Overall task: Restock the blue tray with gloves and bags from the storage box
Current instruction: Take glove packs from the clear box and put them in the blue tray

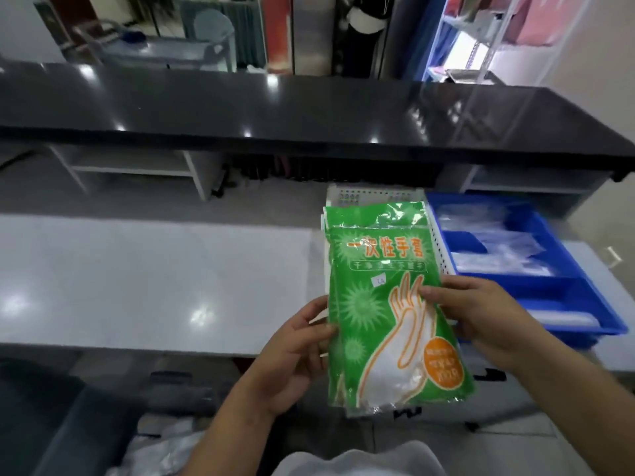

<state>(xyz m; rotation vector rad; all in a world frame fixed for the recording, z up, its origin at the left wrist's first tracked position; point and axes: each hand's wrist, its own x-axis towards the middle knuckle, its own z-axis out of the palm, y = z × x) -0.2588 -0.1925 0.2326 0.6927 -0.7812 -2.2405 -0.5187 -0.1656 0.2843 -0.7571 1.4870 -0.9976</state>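
Note:
I hold a stack of green glove packs [381, 297], printed with a white hand outline and orange lettering, upright above the near desk edge. My left hand [295, 352] grips the packs' left edge, thumb on the front. My right hand [481, 314] pinches their right edge, fingertips on the front. Behind the packs stands a white perforated basket [364, 195], mostly hidden. To the right sits the blue tray [584, 304] with dividers; clear plastic bags [498, 249] lie in its far and middle compartments.
A grey-white desk [144, 280] stretches to the left. A glossy black raised counter [275, 108] runs across behind it, with white shelf openings underneath. A crumpled clear plastic bag [161, 451] lies low near my lap. Metal shelving [481, 46] stands at the far right.

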